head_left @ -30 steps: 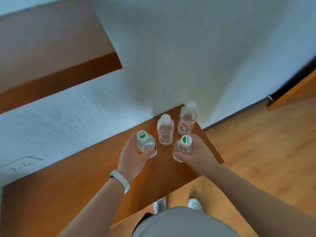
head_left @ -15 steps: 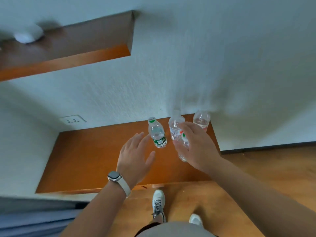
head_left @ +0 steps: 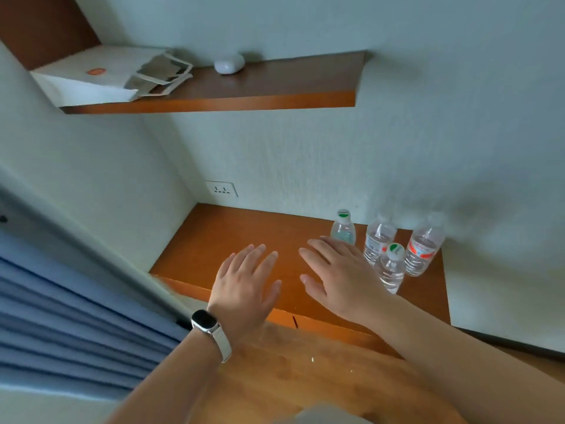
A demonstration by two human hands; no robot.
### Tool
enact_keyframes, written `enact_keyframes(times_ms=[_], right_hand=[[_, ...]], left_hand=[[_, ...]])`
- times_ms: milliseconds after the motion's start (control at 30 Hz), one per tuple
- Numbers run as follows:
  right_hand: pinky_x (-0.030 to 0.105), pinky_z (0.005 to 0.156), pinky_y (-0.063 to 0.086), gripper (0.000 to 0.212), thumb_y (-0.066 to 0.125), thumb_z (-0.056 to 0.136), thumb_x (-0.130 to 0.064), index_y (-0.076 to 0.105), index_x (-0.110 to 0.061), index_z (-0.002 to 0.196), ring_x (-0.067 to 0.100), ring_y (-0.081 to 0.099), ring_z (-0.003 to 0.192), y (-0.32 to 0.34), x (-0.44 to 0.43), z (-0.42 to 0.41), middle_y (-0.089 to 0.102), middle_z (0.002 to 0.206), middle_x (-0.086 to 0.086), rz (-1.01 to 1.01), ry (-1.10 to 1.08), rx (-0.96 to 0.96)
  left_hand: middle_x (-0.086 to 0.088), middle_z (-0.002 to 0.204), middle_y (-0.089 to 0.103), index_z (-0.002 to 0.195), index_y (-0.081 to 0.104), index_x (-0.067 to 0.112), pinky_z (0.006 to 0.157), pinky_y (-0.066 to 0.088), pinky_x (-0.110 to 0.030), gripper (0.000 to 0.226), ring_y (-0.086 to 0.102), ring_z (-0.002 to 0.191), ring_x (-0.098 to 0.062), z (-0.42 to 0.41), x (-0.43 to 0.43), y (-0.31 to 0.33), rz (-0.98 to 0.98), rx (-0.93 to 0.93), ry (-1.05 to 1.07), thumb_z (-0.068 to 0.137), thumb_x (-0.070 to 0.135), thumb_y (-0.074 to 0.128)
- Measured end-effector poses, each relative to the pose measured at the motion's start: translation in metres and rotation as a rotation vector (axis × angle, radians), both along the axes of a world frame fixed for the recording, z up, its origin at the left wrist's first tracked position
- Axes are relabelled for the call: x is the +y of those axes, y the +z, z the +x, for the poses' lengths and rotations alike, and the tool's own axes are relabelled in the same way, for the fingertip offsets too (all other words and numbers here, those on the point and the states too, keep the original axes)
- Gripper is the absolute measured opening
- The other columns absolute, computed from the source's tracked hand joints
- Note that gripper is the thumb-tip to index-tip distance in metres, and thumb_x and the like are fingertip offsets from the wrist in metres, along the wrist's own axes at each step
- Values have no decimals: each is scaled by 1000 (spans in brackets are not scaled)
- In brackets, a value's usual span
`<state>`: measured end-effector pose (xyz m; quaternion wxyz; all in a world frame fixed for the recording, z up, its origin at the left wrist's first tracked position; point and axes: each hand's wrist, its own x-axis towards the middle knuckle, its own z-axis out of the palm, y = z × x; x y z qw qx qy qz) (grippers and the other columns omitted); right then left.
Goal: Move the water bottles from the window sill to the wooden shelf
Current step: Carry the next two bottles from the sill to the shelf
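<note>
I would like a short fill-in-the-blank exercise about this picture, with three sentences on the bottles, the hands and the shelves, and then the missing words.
1. The number of water bottles standing on the lower wooden shelf is ____.
2. The left hand and the right hand are both open and hold ____.
3. The smartwatch sits on the ____ wrist.
4. On the upper shelf, a white paper bag lies to the ____ of the small white case.

Missing words: four; nothing; left; left

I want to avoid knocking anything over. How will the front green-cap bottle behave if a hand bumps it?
The front green-cap bottle stands tall and narrow, so it may tip. It looks like thin clear plastic, probably light. Neighbouring bottles stand close and might topple too.
</note>
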<state>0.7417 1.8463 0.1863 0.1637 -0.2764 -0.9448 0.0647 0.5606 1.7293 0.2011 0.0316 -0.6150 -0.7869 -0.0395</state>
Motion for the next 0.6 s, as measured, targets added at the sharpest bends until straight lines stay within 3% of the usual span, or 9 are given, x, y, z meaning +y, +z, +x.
enact_keyframes(times_ms=[133, 300, 600], right_hand=[[46, 105, 42, 48, 39, 98, -49, 56, -19, 132, 27, 51, 127, 9, -34, -41, 58, 134, 4, 34, 130, -45], [45, 104, 43, 49, 38, 98, -48, 57, -18, 131, 29, 53, 125, 22, -107, -112, 59, 133, 4, 72, 284, -52], [48, 102, 47, 53, 38, 97, -47, 59, -14, 133, 29, 52, 125, 38, -262, -236, 60, 133, 8, 153, 567, -73]], left_hand=[[-3, 137, 61, 133, 59, 24, 104, 46, -53, 52, 55, 130, -28, -29, -51, 7, 86, 22, 58, 94, 51, 39], [-1, 141, 57, 137, 54, 28, 110, 37, -48, 49, 50, 135, -26, -83, -143, 6, 121, 62, 179, 96, 51, 44], [-4, 133, 63, 132, 61, 23, 106, 44, -49, 49, 56, 128, -28, -162, -331, -2, 287, 46, 425, 94, 48, 42]])
